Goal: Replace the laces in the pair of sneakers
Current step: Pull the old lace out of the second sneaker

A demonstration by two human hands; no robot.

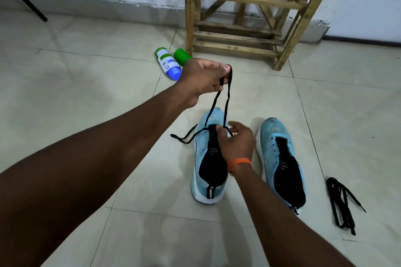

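On the tiled floor, in the head view, two light blue sneakers stand side by side, toes toward twelve o'clock. The left hand (204, 78) is raised at about eleven o'clock from the left sneaker (209, 156), its grip pinching a black lace (225, 102) whose two strands drop almost straight down to the front eyelets. The right hand (237, 143) rests on that shoe's throat, fingertips pressed together on the lace where it meets the shoe. So the lace's long axis runs from six up to twelve, and the right hand is nearer the eyelets. The right sneaker (282, 158) shows no lace; a loose bundle of black laces (340, 204) lies at its four o'clock.
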